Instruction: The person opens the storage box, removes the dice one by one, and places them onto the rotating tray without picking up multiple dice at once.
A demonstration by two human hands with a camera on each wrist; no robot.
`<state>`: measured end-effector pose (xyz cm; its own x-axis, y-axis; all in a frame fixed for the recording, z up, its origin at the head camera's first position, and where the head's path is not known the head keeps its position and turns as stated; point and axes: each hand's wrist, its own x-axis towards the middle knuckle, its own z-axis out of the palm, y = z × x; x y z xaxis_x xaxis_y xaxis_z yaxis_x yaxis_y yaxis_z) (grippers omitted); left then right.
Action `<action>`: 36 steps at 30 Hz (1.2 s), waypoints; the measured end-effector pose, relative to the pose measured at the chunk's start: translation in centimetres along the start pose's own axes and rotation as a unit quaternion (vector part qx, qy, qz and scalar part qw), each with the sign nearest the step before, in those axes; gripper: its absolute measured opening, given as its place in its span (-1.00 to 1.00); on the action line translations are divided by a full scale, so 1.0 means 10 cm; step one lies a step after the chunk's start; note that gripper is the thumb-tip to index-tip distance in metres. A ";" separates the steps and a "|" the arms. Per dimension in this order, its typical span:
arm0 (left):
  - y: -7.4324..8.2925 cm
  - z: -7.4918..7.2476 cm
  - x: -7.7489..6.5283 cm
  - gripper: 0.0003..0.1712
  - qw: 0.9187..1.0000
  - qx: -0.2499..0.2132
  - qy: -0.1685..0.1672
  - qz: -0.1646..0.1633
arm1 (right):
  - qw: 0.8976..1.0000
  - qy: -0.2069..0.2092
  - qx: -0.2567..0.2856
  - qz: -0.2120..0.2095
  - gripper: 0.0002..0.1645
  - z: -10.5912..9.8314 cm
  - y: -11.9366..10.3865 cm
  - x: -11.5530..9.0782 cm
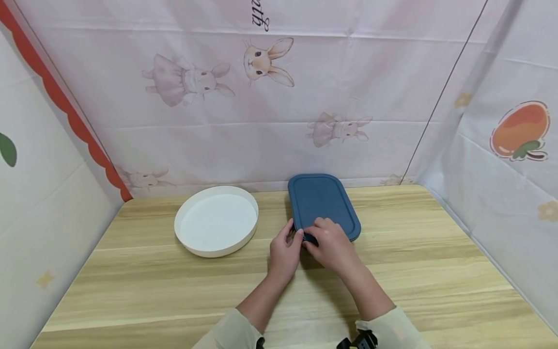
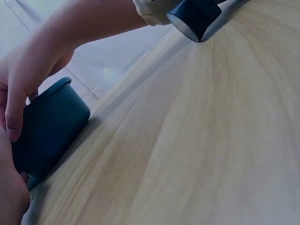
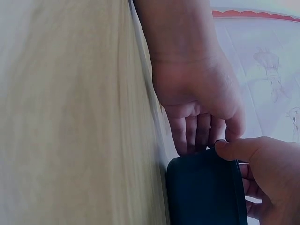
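Observation:
A dark blue rectangular food container (image 1: 324, 201) stands on the table, its matching lid (image 1: 320, 194) lying over the top. My left hand (image 1: 284, 254) holds the near left corner, thumb at the rim and fingers along the side. My right hand (image 1: 333, 245) pinches the lid's near edge, fingers bent over it and thumb below. From the left wrist, the container's wall (image 2: 56, 122) shows with the right thumb against it. In the right wrist view, the left hand's fingers (image 3: 190, 133) reach along the container by the corner.
A round white shallow dish (image 1: 215, 220) sits on the wooden table (image 1: 196, 300), left of the container. Cloth walls (image 1: 279, 106) printed with rabbits rise behind and beside the table. A black wrist device (image 1: 359, 341) shows by the right sleeve.

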<state>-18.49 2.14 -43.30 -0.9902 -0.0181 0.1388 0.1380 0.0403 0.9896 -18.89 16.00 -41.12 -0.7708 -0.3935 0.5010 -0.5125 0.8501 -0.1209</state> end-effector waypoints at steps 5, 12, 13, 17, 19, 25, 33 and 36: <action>-0.10 0.01 0.06 -0.41 1.000 0.010 0.000 -0.007 | 1.000 0.005 -0.014 0.005 -0.73 0.00 -0.03 0.01; -0.32 0.02 0.12 -0.35 1.000 0.013 0.004 0.000 | 1.000 0.002 -0.017 0.004 -0.73 0.00 -0.04 0.01; -0.33 0.02 0.13 -0.35 1.000 0.013 0.003 0.001 | 1.000 0.003 -0.017 0.003 -0.74 0.00 -0.04 0.01; -0.33 0.01 0.13 -0.32 1.000 0.022 0.000 0.002 | 1.000 0.006 -0.018 -0.002 -0.74 0.00 -0.03 0.01; -0.33 0.01 0.12 -0.31 1.000 0.027 -0.001 0.001 | 1.000 0.007 -0.018 -0.004 -0.74 0.00 -0.03 0.01; -0.32 0.02 0.11 -0.30 0.999 0.034 0.000 0.005 | 1.000 0.014 -0.010 0.001 -0.75 0.00 -0.03 0.01; -0.32 0.03 0.07 -0.29 0.998 0.053 0.009 0.021 | 0.999 0.040 0.022 0.020 -0.73 -0.04 -0.05 -0.01; -0.32 0.03 0.07 -0.30 0.998 0.060 0.017 0.032 | 0.998 0.057 0.030 0.019 -0.71 -0.06 -0.05 -0.01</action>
<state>-19.60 2.30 -46.43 -0.9775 -0.0460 0.2058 0.1960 0.1622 0.9671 -18.36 15.82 -40.58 -0.7441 -0.3156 0.5888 -0.5078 0.8399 -0.1917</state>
